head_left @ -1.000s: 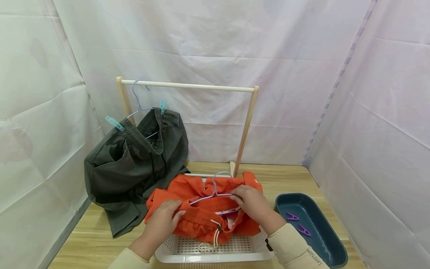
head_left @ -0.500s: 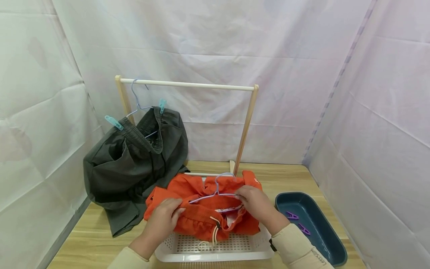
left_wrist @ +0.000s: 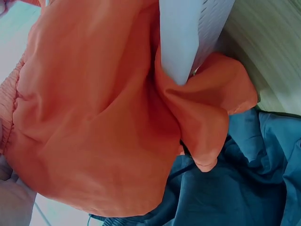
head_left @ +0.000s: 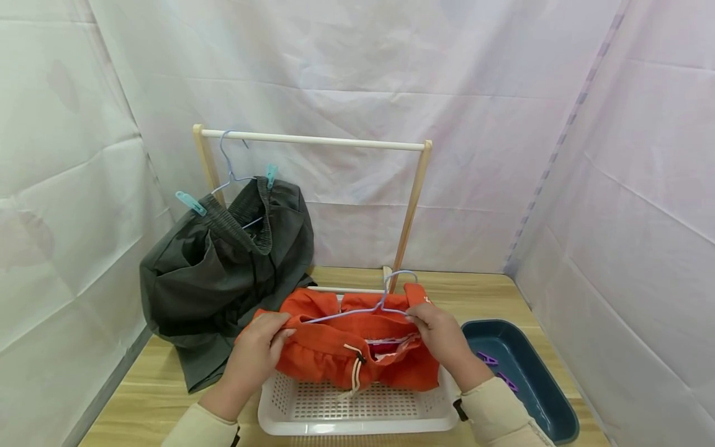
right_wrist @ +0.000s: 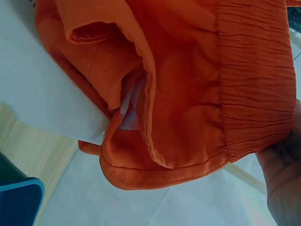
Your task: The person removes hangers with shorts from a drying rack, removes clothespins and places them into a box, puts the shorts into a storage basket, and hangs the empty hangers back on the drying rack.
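Pale printed fabric sheeting [head_left: 363, 68] on three sides; wood-grain tabletop [head_left: 463, 295] below. Contents, left to right:

Dark grey garment [head_left: 223, 279], elastic waist, on a blue wire hanger [head_left: 228, 158] hooked over the left end of a wooden rack [head_left: 329, 143]; lower cloth reaches the tabletop. Two teal pegs [head_left: 190, 203], one each side of the waistband, presumably to stop it slipping off the wire.

Left hand [head_left: 254, 349]: fingers and thumb clamped on the left end of the orange waistband; fingertips partly hidden.

Orange garment [head_left: 324, 351], cream drawcord [head_left: 355, 366]: held between both hands above a white perforated basket [head_left: 357, 428], with a fold hanging over the rim. Spread sideways, apparently to stretch the waist along the lilac hanger [head_left: 346, 314] set in its opening, hook upward.

Right hand [head_left: 441, 338]: clamped on the right end of the waistband, at the lilac hanger's end; whether the wire itself is gripped cannot be told.

Dark blue tray [head_left: 550, 400], far right: two purple pegs [head_left: 488, 358] inside, seemingly kept within the right hand's reach.
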`<action>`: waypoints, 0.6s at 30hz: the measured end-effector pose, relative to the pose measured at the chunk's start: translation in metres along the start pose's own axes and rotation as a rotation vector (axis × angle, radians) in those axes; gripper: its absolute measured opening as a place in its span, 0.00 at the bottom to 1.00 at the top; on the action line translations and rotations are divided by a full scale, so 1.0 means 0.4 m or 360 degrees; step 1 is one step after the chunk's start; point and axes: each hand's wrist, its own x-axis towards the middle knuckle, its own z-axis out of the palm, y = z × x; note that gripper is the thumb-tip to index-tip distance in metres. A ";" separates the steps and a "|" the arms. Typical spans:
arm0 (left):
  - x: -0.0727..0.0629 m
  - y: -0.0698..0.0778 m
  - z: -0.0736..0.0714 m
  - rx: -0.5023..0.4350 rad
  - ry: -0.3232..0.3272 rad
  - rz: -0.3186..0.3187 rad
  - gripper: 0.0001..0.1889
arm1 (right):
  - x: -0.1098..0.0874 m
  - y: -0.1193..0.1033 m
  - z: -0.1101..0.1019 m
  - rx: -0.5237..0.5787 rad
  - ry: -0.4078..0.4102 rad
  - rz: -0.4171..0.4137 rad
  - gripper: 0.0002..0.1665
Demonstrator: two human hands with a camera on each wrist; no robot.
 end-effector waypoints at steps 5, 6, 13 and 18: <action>0.003 -0.012 -0.008 -0.0009 0.0024 -0.0073 0.17 | -0.004 0.019 -0.010 0.0028 0.0088 -0.0059 0.07; 0.005 -0.013 -0.010 -0.0015 0.0029 -0.0093 0.16 | -0.005 0.022 -0.014 0.0027 0.0101 -0.0055 0.08; 0.011 -0.014 -0.020 -0.0057 0.0065 -0.0175 0.16 | -0.012 0.041 -0.036 0.0034 0.0224 -0.0082 0.09; 0.014 -0.017 -0.021 -0.0059 0.0119 -0.0165 0.16 | -0.014 0.051 -0.043 -0.0010 0.0308 -0.0205 0.10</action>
